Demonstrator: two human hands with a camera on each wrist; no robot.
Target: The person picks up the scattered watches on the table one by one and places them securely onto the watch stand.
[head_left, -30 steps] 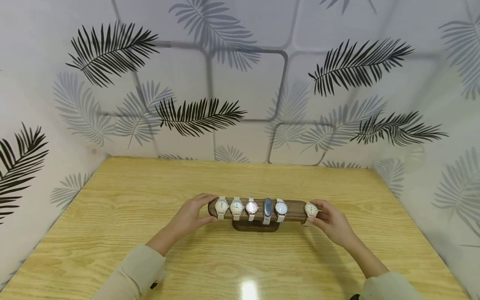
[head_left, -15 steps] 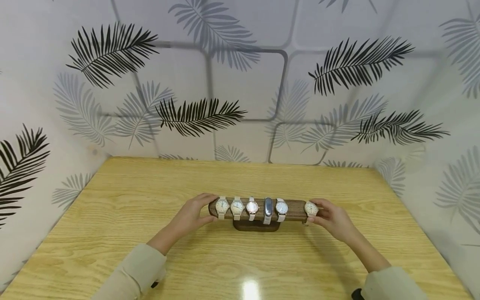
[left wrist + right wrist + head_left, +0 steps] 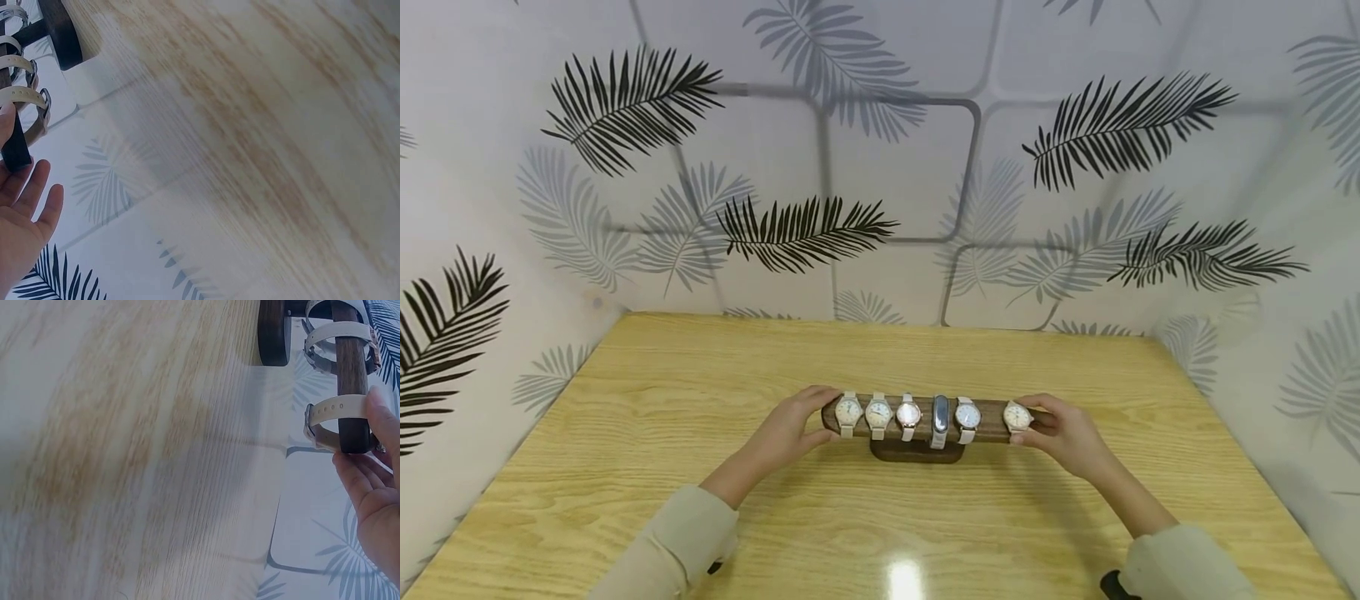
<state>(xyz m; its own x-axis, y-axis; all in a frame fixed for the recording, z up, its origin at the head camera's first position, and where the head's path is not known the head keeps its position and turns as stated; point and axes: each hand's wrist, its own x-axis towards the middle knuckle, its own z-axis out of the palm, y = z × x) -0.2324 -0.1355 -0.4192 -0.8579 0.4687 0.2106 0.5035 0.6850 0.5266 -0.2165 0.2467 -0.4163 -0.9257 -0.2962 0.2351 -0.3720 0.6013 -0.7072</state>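
Note:
A dark wooden watch stand [image 3: 992, 408] holds several pale-strapped watches in a row on its raised bar. My left hand [image 3: 786, 429] grips the bar's left end between thumb and fingers, beside the leftmost watch [image 3: 848, 412]. At the other end, my right hand [image 3: 1071, 437] pinches the rightmost watch [image 3: 1018, 417], which sits round the bar apart from the others. The right wrist view shows that watch's strap [image 3: 340, 407] buckled into a loop, with my thumb at its edge and fingers by the bar's end. Part of the left hand [image 3: 22, 219] is cut off in the left wrist view.
The stand's oval base [image 3: 917, 451] rests on a yellow wood-grain table [image 3: 820, 525]. Leaf-patterned wall covering [image 3: 887, 183] rises behind the table and along both sides.
The right hand has slid the rightmost watch slightly left along the bar, narrowing the gap to its neighbour. The left hand keeps its grip, and the whole view has shifted a little.

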